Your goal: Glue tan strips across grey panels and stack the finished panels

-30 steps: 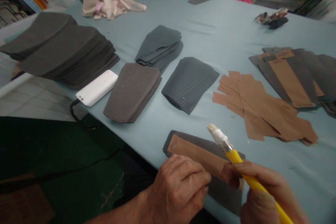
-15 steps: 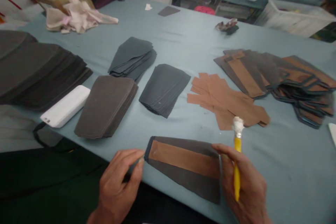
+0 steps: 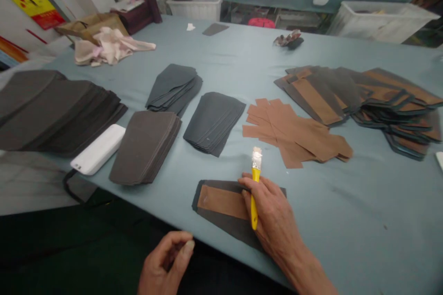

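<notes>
A tapered dark grey panel [image 3: 224,226] lies at the table's near edge, with a brown strip [image 3: 221,202] along it and a dark folded band at its left end. My right hand [image 3: 273,212] rests on the panel's right part and covers it there. It holds a yellow-handled brush [image 3: 255,184] between its fingers, white-smeared bristles pointing away from me. My left hand [image 3: 169,260] is off the panel, just in front of the table edge. Its thumb and forefinger are pressed together, with nothing visible between them.
Loose brown strips [image 3: 294,136] lie beyond the panel. Stacks of grey pieces [image 3: 143,145] and a white oblong device [image 3: 98,150] are on the left. Finished-looking panels with strips [image 3: 320,97] are piled at right. Pinkish cloth [image 3: 112,46] and white bins [image 3: 377,20] stand farther back.
My left hand has let go of the panel's left end and drawn back towards me. My right hand has slid left from the right end onto the panel, carrying the brush.
</notes>
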